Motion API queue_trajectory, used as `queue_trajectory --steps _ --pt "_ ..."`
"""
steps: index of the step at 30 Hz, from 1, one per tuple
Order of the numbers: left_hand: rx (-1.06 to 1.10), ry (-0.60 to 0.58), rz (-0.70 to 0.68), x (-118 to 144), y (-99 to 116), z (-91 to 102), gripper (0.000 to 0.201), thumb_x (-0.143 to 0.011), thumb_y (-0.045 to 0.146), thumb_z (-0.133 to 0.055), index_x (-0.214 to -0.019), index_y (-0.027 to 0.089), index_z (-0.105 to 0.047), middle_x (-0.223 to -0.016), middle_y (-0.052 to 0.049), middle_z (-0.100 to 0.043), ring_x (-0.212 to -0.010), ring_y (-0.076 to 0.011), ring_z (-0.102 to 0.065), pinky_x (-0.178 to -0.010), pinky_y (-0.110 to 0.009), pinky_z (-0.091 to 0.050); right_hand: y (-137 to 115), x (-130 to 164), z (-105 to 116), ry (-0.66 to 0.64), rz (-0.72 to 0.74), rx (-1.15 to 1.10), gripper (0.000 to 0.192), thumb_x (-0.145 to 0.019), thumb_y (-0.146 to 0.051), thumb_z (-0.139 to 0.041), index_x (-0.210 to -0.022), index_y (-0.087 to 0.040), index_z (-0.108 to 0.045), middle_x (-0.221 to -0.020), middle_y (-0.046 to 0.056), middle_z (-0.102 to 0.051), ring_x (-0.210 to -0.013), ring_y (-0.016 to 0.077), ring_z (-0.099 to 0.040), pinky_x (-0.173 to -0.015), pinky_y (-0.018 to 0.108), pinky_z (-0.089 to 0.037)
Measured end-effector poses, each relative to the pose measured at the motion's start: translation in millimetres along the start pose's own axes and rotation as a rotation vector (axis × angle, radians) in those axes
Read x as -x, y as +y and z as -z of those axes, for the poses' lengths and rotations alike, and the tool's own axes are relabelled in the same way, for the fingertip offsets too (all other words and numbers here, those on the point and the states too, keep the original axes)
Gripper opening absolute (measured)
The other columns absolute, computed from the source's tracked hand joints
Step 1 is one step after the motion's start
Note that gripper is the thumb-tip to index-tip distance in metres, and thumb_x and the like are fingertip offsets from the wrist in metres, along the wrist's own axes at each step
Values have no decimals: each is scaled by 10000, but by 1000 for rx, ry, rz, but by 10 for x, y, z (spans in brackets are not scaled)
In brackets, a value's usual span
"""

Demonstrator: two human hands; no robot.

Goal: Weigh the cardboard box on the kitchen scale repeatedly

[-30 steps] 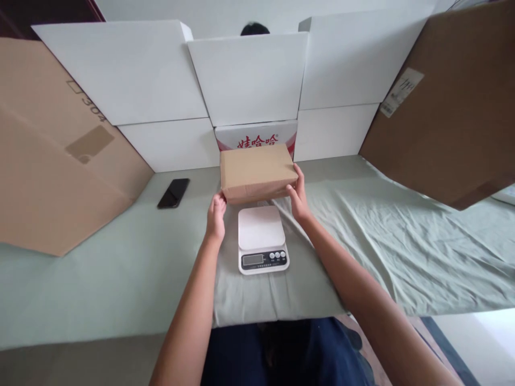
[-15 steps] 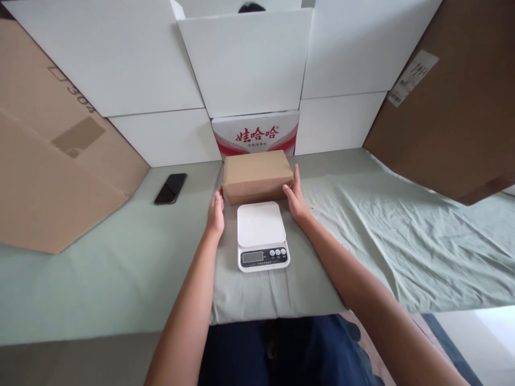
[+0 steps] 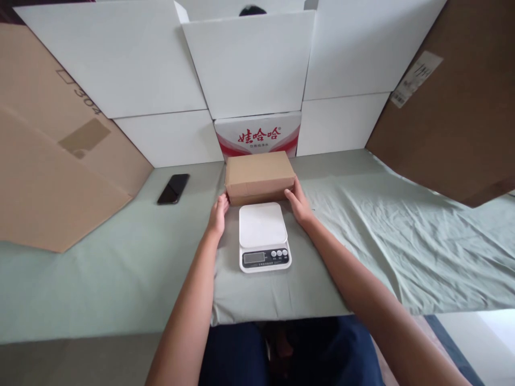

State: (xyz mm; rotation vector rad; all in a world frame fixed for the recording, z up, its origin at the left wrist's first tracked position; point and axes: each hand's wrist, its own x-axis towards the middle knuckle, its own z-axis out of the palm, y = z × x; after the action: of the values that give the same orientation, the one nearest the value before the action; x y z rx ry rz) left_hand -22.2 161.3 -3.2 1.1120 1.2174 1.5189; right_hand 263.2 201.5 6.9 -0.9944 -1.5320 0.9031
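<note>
A closed brown cardboard box (image 3: 260, 170) lies flat on the cloth, its long side towards me. My left hand (image 3: 218, 215) is against the box's left end, fingers pointing forward at the lower corner. At the opposite end, my right hand (image 3: 299, 205) grips the near corner, with the thumb on the front face and the other fingers along the side. Between my hands and just in front of the box sits a white kitchen scale (image 3: 263, 228). Its platform bears nothing, and its small grey display shows no readable digits.
A black phone (image 3: 173, 188) lies left of the box on the green cloth (image 3: 120, 279). White panels (image 3: 247, 64) and a red-and-white printed carton (image 3: 258, 134) stand behind. Large cardboard sheets flank both sides, left (image 3: 48, 161) and right (image 3: 450, 123).
My right hand has closed in on the box's right end, its fingers now against the side. My left hand has come nearer the left end. The view has shifted slightly.
</note>
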Motion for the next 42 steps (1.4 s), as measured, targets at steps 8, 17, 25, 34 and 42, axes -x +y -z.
queue_trajectory --steps 8,17,25,34,42 --pt "13 -10 -11 -6 -4 6 997 -793 927 -549 -1455 187 -648 -1620 -212 -529 -1550 -378 -450 -1297 -525 -323 1 -7 -21 -23 73 27 910 -915 -752 -555 -1658 -287 -310 -1697 69 -460 -1591 326 -405 -1360 553 -281" --pt "-15 -8 -180 239 276 -119 1006 -811 896 -569 -1522 184 -591 -1670 -197 -471 -1592 -362 -385 -1309 -493 -292 -52 65 0 17 158 40 957 -919 -772 -545 -1688 -322 -195 -1679 83 -444 -1571 332 -406 -1316 582 -347" --pt "8 -28 -273 959 404 -23 1026 -820 877 -581 -1561 168 -554 -1624 -218 -532 -1569 -415 -411 -1299 -534 -312 -274 656 156 9 256 40 785 -937 -700 -565 -1599 -357 -318 -1545 112 -463 -1426 361 -504 -1222 605 -459" --pt "-12 -27 -219 1736 151 222 926 -863 813 -594 -1545 186 -577 -1568 -231 -587 -1561 -437 -416 -1257 -597 -387 -412 1333 325 -99 235 23 810 -947 -601 -607 -1637 -448 -210 -1630 93 -374 -1515 360 -426 -1194 618 -506" --pt "-27 6 -162 1676 160 197 939 -841 835 -598 -1510 176 -608 -1567 -240 -584 -1528 -441 -466 -1255 -601 -389 -467 1318 289 -138 210 7 791 -971 -583 -595 -1638 -452 -191 -1654 91 -324 -1560 372 -368 -1221 626 -490"
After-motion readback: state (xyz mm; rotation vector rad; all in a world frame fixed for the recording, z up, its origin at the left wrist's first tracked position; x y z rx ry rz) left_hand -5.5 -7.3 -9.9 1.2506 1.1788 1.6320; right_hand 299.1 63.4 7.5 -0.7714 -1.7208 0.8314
